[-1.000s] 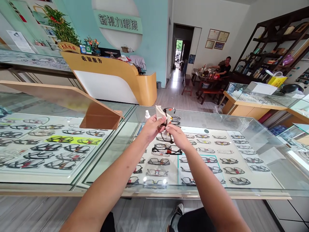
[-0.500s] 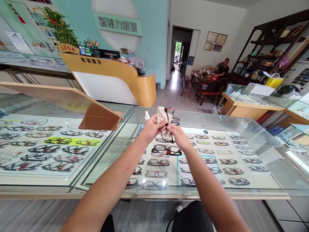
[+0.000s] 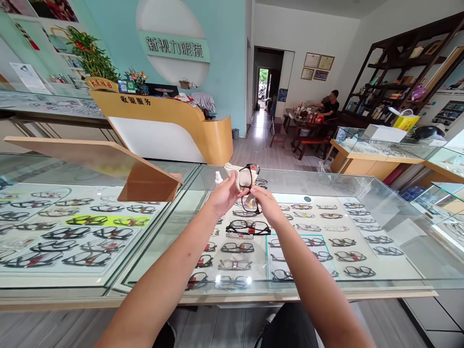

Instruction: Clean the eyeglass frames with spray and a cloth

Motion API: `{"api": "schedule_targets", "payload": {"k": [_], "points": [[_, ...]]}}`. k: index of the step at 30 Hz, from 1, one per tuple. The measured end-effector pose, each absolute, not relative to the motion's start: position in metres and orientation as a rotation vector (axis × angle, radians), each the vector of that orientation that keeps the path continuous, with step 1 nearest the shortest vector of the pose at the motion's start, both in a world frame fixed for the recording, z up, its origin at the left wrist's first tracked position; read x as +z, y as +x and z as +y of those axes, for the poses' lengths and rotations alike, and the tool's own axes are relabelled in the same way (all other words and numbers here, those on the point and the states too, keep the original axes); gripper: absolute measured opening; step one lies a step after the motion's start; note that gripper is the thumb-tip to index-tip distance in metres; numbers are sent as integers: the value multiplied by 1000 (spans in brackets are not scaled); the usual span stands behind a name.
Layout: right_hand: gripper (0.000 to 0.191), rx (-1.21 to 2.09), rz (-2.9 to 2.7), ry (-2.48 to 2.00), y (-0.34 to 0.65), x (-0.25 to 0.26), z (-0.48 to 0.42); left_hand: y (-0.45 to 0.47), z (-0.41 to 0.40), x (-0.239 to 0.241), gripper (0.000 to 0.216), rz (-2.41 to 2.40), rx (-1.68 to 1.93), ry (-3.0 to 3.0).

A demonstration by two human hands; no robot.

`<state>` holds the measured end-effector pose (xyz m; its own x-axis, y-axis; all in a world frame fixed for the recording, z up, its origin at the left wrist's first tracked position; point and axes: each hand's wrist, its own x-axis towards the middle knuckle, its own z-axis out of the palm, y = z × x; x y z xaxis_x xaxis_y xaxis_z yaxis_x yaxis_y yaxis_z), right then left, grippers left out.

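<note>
Above the glass display counter (image 3: pixel 203 212), my left hand (image 3: pixel 223 197) is closed on a pale cream cloth (image 3: pixel 232 171). The cloth lies against the upper lens of a pair of black-framed eyeglasses (image 3: pixel 251 207) held upright on end. My right hand (image 3: pixel 265 202) pinches these eyeglasses near the middle of the frame; its fingertips are partly hidden. Just below, another pair of black eyeglasses (image 3: pixel 248 227) rests on the counter top. Behind my left hand stands a small white spray bottle (image 3: pixel 218 178), and more dark eyeglasses (image 3: pixel 261 183) sit behind my right hand.
Rows of eyeglasses (image 3: pixel 237 247) lie inside the counter under glass. On the left, a tilted brown board (image 3: pixel 90 150) stands on the counter. Beyond are a cashier desk (image 3: pixel 217 140), a seated person (image 3: pixel 330 104) at a table, and another display case (image 3: pixel 377 152) at right.
The cloth has shifted slightly left and spread wider in my left hand, and the eyeglasses have turned a little, showing more of the upper lens. My view has tilted slightly upward.
</note>
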<state>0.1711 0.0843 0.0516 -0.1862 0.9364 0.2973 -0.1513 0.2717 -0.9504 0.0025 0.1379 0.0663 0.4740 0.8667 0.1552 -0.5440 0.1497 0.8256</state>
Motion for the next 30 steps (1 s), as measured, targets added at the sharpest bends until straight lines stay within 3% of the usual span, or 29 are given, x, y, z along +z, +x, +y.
{"api": "schedule_targets", "payload": {"k": [5,10,22,30], "points": [[32,1203,-1206,-703,183,48,92,4,139,62,35,451,1137,893],[32,1067,-1073,-728,192,52,94,2,137,55,37,526,997,985],[42,1113,-1043,-761,189,39,102,17,128,42,66,510,885,1088],[35,1165,-1021,-727,184,31,101,24,125,38,84,564,889,1036]]}}
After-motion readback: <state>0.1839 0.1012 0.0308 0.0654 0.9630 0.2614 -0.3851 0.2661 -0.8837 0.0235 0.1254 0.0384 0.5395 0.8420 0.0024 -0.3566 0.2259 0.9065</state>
